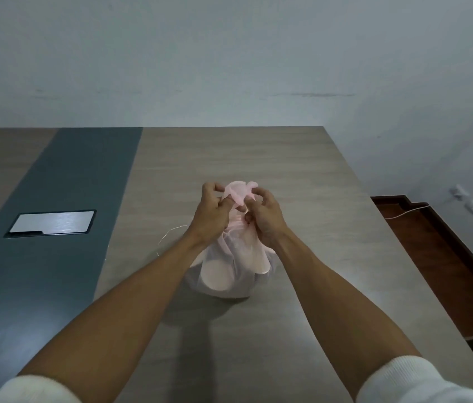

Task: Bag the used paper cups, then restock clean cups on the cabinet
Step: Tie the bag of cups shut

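Note:
A thin pink plastic bag [229,269] stands on the wooden table [302,175], bulging with pale cup shapes that show through its sides. Its top is gathered into a bunch above the neck. My left hand [212,210] pinches the gathered plastic on the left side. My right hand [264,216] pinches it on the right, fingers curled round the neck. Both forearms reach in from the bottom of the view, with white sleeves pushed up. No loose cups are in view.
A dark grey strip [63,228] runs along the table's left part, with a metal-lidded cable box [52,222] set into it. A thin strand lies left of the bag. The table's right edge drops to a reddish floor [438,257]; wall sockets [467,202] and a cable sit there.

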The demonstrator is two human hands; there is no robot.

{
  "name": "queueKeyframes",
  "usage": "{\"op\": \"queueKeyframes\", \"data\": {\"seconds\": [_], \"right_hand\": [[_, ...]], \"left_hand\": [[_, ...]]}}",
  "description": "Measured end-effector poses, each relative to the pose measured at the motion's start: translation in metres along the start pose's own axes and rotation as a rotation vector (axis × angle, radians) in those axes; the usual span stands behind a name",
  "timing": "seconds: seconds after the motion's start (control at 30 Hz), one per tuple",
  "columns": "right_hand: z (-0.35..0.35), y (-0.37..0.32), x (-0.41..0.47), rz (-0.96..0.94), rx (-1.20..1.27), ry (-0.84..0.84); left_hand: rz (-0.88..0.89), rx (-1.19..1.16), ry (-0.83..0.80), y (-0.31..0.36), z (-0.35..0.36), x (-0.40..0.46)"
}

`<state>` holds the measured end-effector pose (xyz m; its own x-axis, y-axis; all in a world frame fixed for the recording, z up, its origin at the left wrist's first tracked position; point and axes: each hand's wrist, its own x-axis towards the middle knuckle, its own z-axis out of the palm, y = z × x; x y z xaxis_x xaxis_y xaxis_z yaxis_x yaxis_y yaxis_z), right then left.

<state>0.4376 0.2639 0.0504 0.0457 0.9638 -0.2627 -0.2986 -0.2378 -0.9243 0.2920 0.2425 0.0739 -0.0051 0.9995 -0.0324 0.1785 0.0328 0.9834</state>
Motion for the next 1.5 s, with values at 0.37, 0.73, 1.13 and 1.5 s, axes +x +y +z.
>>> {"op": "queueKeyframes", "data": {"seconds": [0.37, 0.73, 1.13, 1.5], "right_hand": [[0.001, -0.002, -0.019, 0.085, 0.251, -0.008], [-0.002, -0.012, -0.022, 0.161, 0.100, -0.300], [-0.009, -0.004, -0.031, -0.002, -0.019, -0.364], [0.000, -0.006, -0.025, -0.131, -0.347, -0.119]], "left_hand": [[-0.187, -0.275, -0.203, -0.008, -0.007, -0.003], [-0.370, -0.466, -0.257, -0.015, -0.022, 0.010], [-0.533, -0.577, -0.159, -0.006, -0.019, -0.003], [-0.276, -0.476, -0.217, -0.004, -0.010, -0.025]]}}
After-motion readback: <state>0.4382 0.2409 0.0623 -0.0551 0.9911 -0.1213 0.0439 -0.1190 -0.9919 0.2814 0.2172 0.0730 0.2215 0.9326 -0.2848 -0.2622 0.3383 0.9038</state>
